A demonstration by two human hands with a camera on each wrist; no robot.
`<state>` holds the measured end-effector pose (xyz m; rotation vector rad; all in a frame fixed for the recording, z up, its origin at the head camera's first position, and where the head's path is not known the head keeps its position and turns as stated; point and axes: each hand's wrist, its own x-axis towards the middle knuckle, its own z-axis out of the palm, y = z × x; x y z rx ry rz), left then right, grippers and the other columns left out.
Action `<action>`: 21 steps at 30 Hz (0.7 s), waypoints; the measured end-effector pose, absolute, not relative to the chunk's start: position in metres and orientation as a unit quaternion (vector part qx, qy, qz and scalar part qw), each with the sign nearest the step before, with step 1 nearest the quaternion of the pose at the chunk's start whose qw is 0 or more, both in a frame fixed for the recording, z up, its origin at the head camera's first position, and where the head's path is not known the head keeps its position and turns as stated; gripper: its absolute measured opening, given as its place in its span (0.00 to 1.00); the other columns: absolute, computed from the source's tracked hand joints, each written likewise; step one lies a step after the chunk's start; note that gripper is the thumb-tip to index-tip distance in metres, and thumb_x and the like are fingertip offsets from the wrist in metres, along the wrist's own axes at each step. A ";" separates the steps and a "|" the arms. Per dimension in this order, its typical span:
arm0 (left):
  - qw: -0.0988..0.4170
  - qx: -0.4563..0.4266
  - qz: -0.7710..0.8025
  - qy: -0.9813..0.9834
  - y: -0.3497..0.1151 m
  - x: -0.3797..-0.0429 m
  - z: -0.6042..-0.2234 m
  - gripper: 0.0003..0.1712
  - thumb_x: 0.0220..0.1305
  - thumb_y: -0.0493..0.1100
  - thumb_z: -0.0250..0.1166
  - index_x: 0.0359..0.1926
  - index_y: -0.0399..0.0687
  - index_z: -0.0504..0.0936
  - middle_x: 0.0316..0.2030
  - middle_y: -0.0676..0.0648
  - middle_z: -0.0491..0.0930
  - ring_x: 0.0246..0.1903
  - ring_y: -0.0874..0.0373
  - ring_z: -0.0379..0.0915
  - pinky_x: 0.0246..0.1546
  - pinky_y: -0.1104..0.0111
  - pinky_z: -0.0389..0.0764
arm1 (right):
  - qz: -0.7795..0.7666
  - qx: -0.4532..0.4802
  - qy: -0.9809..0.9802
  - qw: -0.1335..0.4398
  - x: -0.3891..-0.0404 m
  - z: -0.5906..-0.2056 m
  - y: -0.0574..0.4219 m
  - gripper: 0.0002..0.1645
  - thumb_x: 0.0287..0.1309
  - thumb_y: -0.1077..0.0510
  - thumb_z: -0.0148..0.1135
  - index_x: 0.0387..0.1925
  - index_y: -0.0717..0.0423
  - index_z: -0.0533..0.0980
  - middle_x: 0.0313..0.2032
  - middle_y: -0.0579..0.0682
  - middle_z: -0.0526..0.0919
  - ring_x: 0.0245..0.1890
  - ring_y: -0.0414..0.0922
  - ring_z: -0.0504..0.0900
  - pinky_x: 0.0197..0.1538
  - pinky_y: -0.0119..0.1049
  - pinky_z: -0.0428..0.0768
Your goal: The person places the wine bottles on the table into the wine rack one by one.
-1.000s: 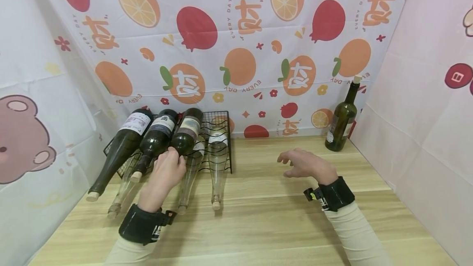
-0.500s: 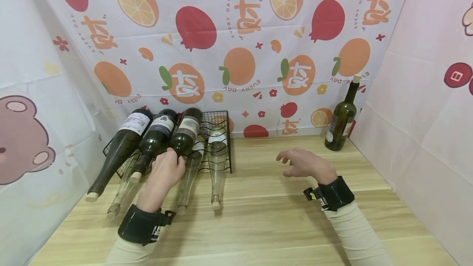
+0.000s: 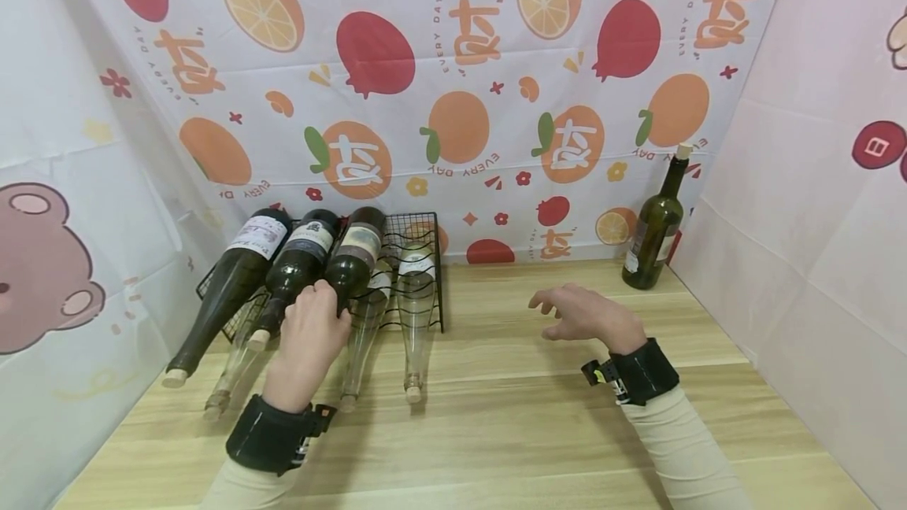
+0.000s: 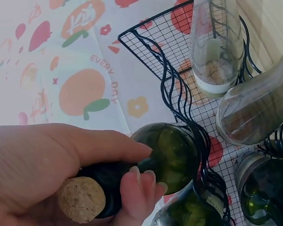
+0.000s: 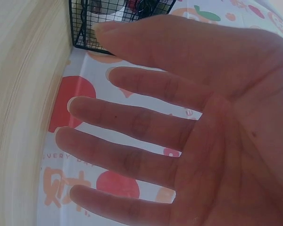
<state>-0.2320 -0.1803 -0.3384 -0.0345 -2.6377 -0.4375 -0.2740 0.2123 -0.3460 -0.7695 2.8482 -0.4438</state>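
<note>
My left hand (image 3: 312, 341) grips the neck of a dark green wine bottle (image 3: 356, 254), which lies on the upper level of a black wire wine rack (image 3: 441, 282). In the left wrist view, thumb and fingers curl round its neck, and a cork (image 4: 82, 200) shows in its mouth beside the palm. Two more dark corked bottles lie to its left, a middle one (image 3: 294, 266) and an outer one (image 3: 234, 282). Over the table, my right hand (image 3: 591, 319) hovers with fingers spread and relaxed, holding nothing; the right wrist view shows its bare palm (image 5: 226, 155).
Clear glass bottles lie lower in the rack, one (image 3: 416, 321) at its right end and another (image 3: 364, 337) beside it. A green corked bottle (image 3: 652, 234) stands upright in the back right corner. Printed cloth (image 3: 496, 203) walls in the wooden table (image 3: 510, 431).
My left hand has shifted slightly to the left on the bottle, showing a little more of its shoulder. The right hand stays almost still.
</note>
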 end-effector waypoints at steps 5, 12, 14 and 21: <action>0.259 -0.033 -0.166 -0.951 -0.182 -0.231 -0.339 0.11 0.61 0.33 0.66 0.30 0.25 0.77 0.29 0.25 0.79 0.29 0.22 0.78 0.28 0.38 0.79 | -0.152 -0.261 0.950 0.078 -0.274 -0.346 0.213 0.27 0.60 0.58 0.73 0.61 0.54 0.79 0.52 0.56 0.87 0.53 0.54 0.86 0.52 0.48 0.85; 0.253 -0.041 -0.169 -0.951 -0.182 -0.231 -0.337 0.13 0.63 0.34 0.64 0.22 0.31 0.76 0.25 0.27 0.79 0.27 0.25 0.78 0.26 0.40 0.77 | -0.152 -0.261 0.950 0.079 -0.275 -0.348 0.213 0.27 0.60 0.57 0.73 0.60 0.54 0.79 0.52 0.56 0.87 0.53 0.54 0.85 0.52 0.48 0.85; 0.251 -0.042 -0.170 -0.952 -0.181 -0.231 -0.336 0.16 0.64 0.34 0.64 0.19 0.35 0.75 0.24 0.28 0.80 0.25 0.26 0.78 0.25 0.41 0.77 | -0.152 -0.261 0.950 0.079 -0.275 -0.348 0.213 0.27 0.60 0.57 0.73 0.60 0.54 0.79 0.52 0.56 0.87 0.53 0.54 0.86 0.52 0.48 0.85; 0.256 -0.050 -0.170 -0.950 -0.180 -0.232 -0.337 0.21 0.66 0.34 0.62 0.15 0.39 0.72 0.20 0.30 0.79 0.23 0.28 0.78 0.23 0.42 0.77 | -0.150 -0.265 0.949 0.077 -0.275 -0.348 0.213 0.27 0.60 0.57 0.73 0.60 0.54 0.79 0.52 0.56 0.87 0.52 0.54 0.86 0.52 0.48 0.85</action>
